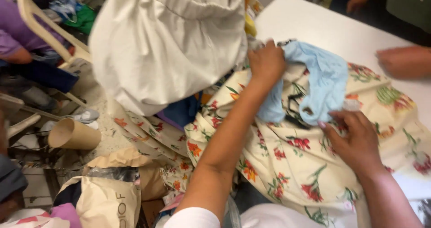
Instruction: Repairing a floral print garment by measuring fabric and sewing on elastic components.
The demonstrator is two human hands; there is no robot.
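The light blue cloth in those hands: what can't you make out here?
- Light blue cloth, head view: what garment it is; bunched up, partly behind the left hand.
- Right hand: fingertips buried in folds of the floral fabric.
- White table: mostly covered by fabric, cut off at the edge.

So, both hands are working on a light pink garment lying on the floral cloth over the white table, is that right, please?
Not quite: the garment is light blue, not pink. The head view shows the left hand gripping it and the right hand at its lower edge, on the floral cloth over the white table.
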